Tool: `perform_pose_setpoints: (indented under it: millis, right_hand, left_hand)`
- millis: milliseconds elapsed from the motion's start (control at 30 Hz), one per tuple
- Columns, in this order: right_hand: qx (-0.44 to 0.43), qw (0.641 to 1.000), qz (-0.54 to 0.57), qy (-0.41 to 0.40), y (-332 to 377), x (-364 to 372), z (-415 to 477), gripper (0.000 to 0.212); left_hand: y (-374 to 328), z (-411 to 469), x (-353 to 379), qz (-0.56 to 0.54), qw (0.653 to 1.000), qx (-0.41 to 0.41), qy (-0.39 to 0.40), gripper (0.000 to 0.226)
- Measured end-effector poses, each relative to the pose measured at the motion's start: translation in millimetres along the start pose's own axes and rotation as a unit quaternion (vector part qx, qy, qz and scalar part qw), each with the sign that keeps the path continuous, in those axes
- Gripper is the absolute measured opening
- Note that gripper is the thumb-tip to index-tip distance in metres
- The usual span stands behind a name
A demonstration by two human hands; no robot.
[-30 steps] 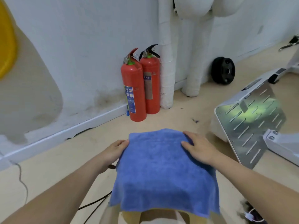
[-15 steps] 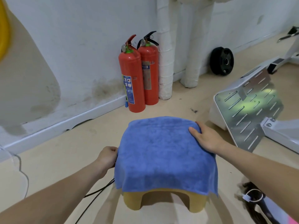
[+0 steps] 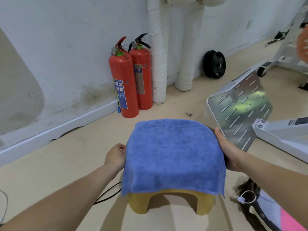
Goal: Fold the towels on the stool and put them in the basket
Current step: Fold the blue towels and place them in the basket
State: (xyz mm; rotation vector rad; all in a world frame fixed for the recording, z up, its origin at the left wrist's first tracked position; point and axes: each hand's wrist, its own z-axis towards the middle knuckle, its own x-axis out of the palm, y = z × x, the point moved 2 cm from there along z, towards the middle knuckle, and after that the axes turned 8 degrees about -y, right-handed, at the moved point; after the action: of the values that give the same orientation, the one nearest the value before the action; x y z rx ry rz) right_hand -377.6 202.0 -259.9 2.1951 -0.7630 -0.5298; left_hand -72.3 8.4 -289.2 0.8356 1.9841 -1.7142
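Note:
A blue towel (image 3: 173,155) lies draped over a small yellow stool (image 3: 171,200) in the middle of the floor, its edges hanging down over the sides. My left hand (image 3: 115,156) is at the towel's left edge, fingers curled on the hanging cloth. At the right edge, my right hand (image 3: 230,151) is pressed flat against the towel's side with its fingers extended. A dark woven basket (image 3: 250,204) with a white tag shows partly at the lower right, mostly cut off.
Two red fire extinguishers (image 3: 130,77) stand against the white wall behind the stool, beside wrapped white pipes (image 3: 158,64). A white machine with a slotted metal plate (image 3: 241,110) sits at the right. A black weight plate (image 3: 215,64) leans on the wall. A black cable (image 3: 106,194) runs left of the stool.
Both hands have come off the top of the towel and slid down to its left and right edges. The view has tilted down, showing more of the stool.

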Motion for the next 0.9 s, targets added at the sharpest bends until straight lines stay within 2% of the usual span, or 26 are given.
perform_pose_setpoints:
  millis: [67, 133, 233, 333, 433, 500, 633, 733, 800, 900]
  right_hand:
    - [0.031, 0.999, -0.022, -0.020, -13.0, -14.9, -1.1, 0.086]
    - [0.068, 0.995, -0.079, -0.006, -29.0, -25.0, -6.4, 0.092]
    - [0.098, 0.989, -0.098, 0.048, -40.6, -19.5, -16.3, 0.089]
    - [0.069, 0.996, -0.042, 0.029, -38.8, -18.6, -16.3, 0.064]
    - [0.031, 0.998, -0.021, -0.042, -36.5, -26.0, -6.5, 0.032]
    - [0.004, 0.996, -0.032, -0.079, -33.0, -29.9, -3.4, 0.019]
    - [-0.066, 0.983, -0.084, -0.150, -26.3, -38.0, 0.3, 0.013]
    - [-0.125, 0.965, -0.113, -0.200, -11.5, -42.7, -0.3, 0.015]
    - [-0.121, 0.970, -0.102, -0.182, 2.6, -44.9, -5.1, 0.026]
    - [-0.096, 0.988, -0.054, -0.109, 30.0, -50.6, -12.5, 0.059]
  left_hand:
    - [8.6, -2.3, -1.7, 0.001, 0.998, -0.026, 0.053, 0.022]
    - [26.4, -15.0, -1.4, 0.009, 0.984, -0.093, 0.152, 0.033]
    - [48.2, -38.1, 0.3, -0.007, 0.944, -0.169, 0.282, 0.019]
    - [56.7, -41.4, 2.9, -0.020, 0.928, -0.185, 0.324, 0.020]
    - [61.8, -43.9, 9.1, 0.042, 0.923, -0.175, 0.341, 0.026]
    - [63.8, -47.3, 14.0, 0.094, 0.929, -0.145, 0.329, 0.028]
    - [64.5, -38.0, 15.4, 0.179, 0.962, -0.023, 0.205, 0.009]
    - [54.3, -40.8, 4.1, 0.200, 0.971, 0.005, 0.130, 0.024]
    - [47.3, -42.2, -2.7, 0.156, 0.982, -0.007, 0.111, 0.018]
    - [30.6, -33.5, -20.1, -0.003, 0.989, -0.084, 0.123, 0.016]
